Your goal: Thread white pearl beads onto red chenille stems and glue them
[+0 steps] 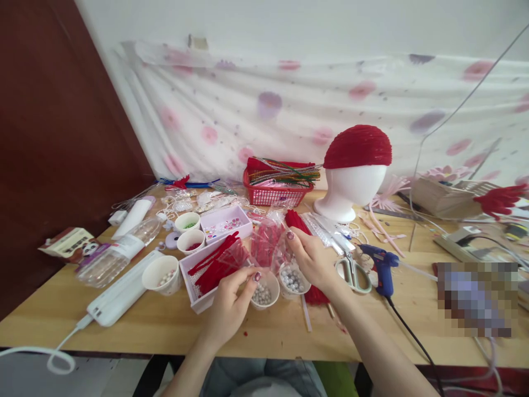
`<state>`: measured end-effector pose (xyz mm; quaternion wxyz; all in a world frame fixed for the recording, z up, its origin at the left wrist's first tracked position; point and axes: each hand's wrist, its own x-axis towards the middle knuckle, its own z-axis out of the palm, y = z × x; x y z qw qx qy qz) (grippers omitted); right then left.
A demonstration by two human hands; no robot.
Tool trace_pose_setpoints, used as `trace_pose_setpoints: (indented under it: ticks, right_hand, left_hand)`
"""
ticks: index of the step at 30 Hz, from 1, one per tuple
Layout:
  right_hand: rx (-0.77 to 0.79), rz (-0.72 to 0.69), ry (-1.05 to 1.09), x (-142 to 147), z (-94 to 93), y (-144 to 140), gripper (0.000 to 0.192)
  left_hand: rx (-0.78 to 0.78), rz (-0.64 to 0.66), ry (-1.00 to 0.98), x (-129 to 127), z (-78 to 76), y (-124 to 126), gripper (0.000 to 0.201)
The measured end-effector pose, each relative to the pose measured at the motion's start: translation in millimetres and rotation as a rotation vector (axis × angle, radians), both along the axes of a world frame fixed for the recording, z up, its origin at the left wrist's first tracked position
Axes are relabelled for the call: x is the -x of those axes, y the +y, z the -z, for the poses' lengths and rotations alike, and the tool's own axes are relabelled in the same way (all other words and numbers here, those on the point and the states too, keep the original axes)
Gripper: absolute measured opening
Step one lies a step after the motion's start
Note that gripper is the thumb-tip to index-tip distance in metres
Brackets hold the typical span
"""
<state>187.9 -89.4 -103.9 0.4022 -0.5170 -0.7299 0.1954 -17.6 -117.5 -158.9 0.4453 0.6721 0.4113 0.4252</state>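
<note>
My left hand [231,300] hovers at a small paper cup of silver pearl beads [262,294], with thumb and forefinger pinched together above its rim. My right hand [312,256] rests over a second cup of pearl beads [292,280], fingers curled toward a clear plastic bag of red pieces [266,242]. Whether either hand grips a bead I cannot tell. A white tray holding red chenille stems [215,264] lies just left of my left hand. Red stems [316,295] lie under my right wrist.
A white foam head with a red cap [355,171] stands at the back, beside a red basket of coloured stems [276,190]. Scissors [351,270] and a blue glue gun [382,267] lie to the right. Several bead cups, a bottle [113,256] and a white box [124,289] sit left.
</note>
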Motion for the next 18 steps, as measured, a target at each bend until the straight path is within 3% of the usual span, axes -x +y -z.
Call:
trace_pose_setpoints:
  ticks: [4, 9, 18]
  right_hand:
    - [-0.005, -0.022, -0.102, 3.9, -12.8, -2.2, 0.036]
    - [-0.014, -0.059, -0.193, 11.0, -25.1, -5.8, 0.036]
    - [0.014, -0.096, -0.147, 13.2, -23.3, -1.0, 0.053]
  left_hand:
    - [-0.003, -0.044, -0.017, 1.1, 2.0, -4.6, 0.028]
    - [0.106, -0.085, -0.225, -1.1, 7.0, -15.4, 0.024]
    - [0.117, -0.104, -0.335, -4.0, 14.9, -22.3, 0.013]
